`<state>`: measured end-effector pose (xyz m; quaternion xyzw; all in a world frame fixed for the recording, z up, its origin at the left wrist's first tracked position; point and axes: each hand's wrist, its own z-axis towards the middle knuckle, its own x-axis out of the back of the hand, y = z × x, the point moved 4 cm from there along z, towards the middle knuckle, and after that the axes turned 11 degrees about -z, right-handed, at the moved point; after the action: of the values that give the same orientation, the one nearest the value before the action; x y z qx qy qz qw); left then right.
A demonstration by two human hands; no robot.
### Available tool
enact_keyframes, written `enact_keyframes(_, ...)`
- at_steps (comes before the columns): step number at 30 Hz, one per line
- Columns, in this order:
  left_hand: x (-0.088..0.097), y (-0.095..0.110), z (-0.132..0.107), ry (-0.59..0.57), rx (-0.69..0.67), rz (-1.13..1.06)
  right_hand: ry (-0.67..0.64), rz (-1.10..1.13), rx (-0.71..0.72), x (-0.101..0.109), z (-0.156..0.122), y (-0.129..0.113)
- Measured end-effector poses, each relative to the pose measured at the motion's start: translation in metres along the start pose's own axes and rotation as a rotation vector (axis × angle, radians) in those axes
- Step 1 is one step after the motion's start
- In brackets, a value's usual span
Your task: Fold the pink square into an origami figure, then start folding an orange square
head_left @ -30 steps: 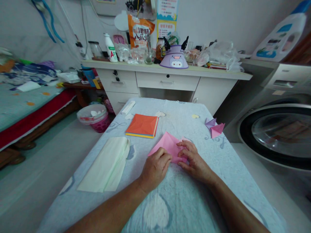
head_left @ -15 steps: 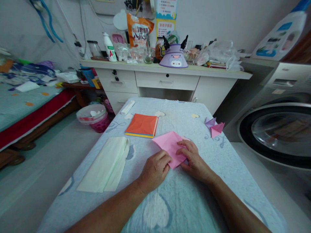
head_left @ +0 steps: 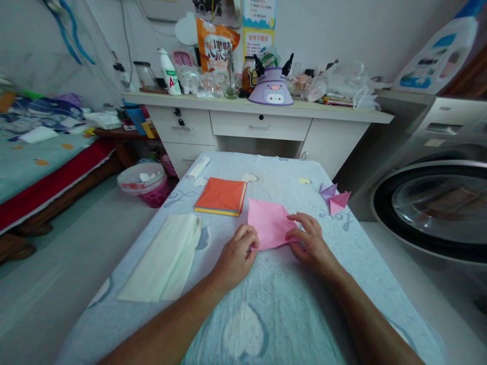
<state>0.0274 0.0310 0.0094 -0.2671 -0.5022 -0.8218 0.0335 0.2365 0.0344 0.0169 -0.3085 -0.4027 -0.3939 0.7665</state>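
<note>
A pink sheet of origami paper lies before me with faint creases, its near edge toward me. My left hand pinches its lower left corner between thumb and curled fingers. On the right edge, my right hand grips the paper with the thumb below and bent fingers above. A stack of coloured paper, orange on top, sits just beyond my left hand. Two small folded paper pieces, one purple and one pink, stand at the far right of the table.
A folded pale green cloth or paper lies on the left of the cloth-covered table. A white stick-like object is at the far left corner. Behind stands a cluttered white desk; a washing machine is right, a bin left.
The pink paper has turned from a diamond position to lie with an edge toward me. My left hand has shifted slightly left and my right hand slightly right.
</note>
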Motion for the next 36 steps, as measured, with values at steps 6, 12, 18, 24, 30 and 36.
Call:
enact_keyframes(6,0.0,-0.006,-0.001,-0.018,0.021,0.134,-0.04,0.09,0.038,0.002,0.002,-0.013)
enact_keyframes(12,0.002,-0.006,-0.001,-0.008,-0.024,0.262,-0.109,0.211,0.047,0.001,0.002,-0.018)
enact_keyframes(18,0.005,-0.007,0.001,-0.013,-0.033,0.338,-0.082,0.16,0.076,-0.007,0.0,-0.008)
enact_keyframes(24,0.008,-0.007,-0.002,-0.031,-0.038,0.468,-0.169,0.233,0.138,0.002,0.004,-0.021)
enact_keyframes(30,0.016,-0.007,-0.003,-0.063,-0.009,0.452,-0.243,0.255,0.074,0.002,0.002,-0.024)
enact_keyframes(36,0.02,-0.012,-0.001,-0.092,0.081,0.322,-0.245,0.248,-0.115,-0.006,0.001,-0.016)
